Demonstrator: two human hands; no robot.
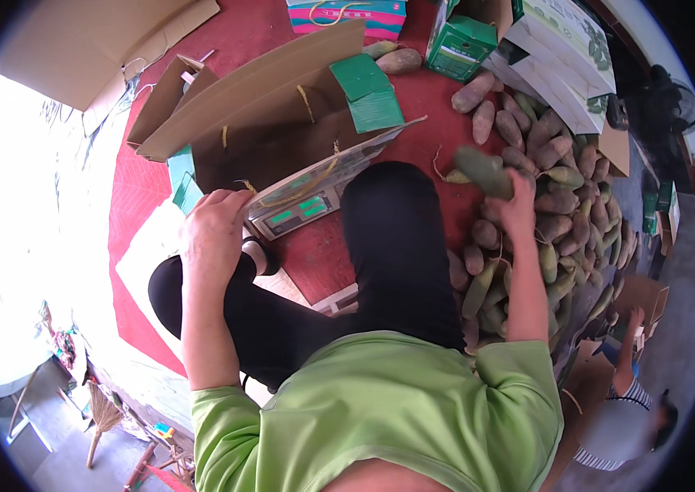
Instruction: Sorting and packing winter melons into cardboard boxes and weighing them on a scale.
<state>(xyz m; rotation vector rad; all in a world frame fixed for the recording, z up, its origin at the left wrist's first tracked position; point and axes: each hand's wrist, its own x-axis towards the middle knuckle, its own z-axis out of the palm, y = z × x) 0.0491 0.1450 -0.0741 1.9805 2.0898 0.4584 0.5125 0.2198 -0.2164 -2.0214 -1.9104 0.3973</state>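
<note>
A green radish [483, 170], slightly blurred, is in my right hand [518, 203], raised over the near side of a large radish pile [557, 205]. The pile mixes green and dusky pink roots. My left hand [214, 232] grips the near left corner of an open cardboard box [282, 102], fingers closed over its edge. The box has green end flaps and yellow rope handles; its visible inside is brown, and part of its bottom is hidden. It rests on a digital scale [302, 211] with lit green displays, in front of my knees.
Red sheeting [155, 189] covers the floor. Green and white cartons [557, 49] stand behind the pile, with a pink and blue box [347, 18] at the far edge. A co-worker [622, 418] is at lower right beside brown cartons. A broom [103, 414] lies lower left.
</note>
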